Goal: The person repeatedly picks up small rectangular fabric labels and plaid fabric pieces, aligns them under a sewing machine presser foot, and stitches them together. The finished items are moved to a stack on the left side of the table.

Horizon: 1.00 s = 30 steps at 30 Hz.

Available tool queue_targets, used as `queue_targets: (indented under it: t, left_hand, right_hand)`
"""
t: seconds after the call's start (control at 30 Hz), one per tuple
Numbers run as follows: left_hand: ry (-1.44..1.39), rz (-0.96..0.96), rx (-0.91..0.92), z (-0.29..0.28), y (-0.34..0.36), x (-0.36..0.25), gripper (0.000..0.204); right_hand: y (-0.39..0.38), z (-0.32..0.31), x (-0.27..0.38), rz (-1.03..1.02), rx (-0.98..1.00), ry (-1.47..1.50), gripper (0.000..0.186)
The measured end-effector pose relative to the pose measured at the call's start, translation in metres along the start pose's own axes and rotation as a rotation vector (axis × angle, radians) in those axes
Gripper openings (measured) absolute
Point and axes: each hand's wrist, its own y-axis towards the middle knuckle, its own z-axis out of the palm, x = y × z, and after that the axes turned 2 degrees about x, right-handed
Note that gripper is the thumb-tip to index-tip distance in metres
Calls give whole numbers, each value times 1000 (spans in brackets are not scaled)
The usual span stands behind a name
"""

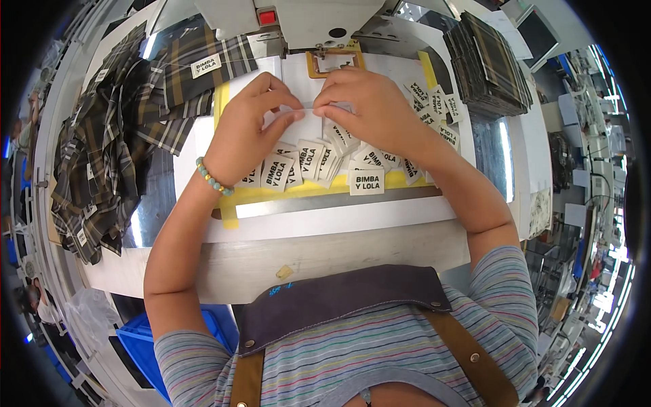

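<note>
- Head view: left hand [254,125], thumb and forefinger pinching one end of a thin pale strip [308,109]; material unclear.
- Right hand [373,108] pinches its other end.
- Strip lies between the hands, long axis left-right, nearer the wearer than the gold-coloured frame [312,66].
- White fabric labels [310,157] heaped nearer the wearer, pointing various ways.

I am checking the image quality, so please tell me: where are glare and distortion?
Head view, both sides: glare streaks on the glossy worktop; head view, far right: bright lights look overexposed and bend along the picture's rim; head view, centre: loose labels look fairly sharp.
</note>
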Motion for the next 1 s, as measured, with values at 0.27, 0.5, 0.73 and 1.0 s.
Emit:
queue_targets:
  t: [0.27, 0.5, 0.73, 1.0]
  left_hand:
    - [-93, -115, -40, -2, 2, 2, 14]
    - [-117, -135, -4, 0, 1, 5, 17]
    - [-44, -136, 46, 1, 1, 6, 28]
    - [-28, -131, 18, 2, 0, 5, 24]
  right_hand:
    - [4, -8, -6, 244, 51, 333, 19]
    - [4, -3, 7, 281, 119, 287, 22]
    - [0, 2, -6, 144, 88, 174, 23]
    - [3, -13, -2, 235, 47, 293, 23]
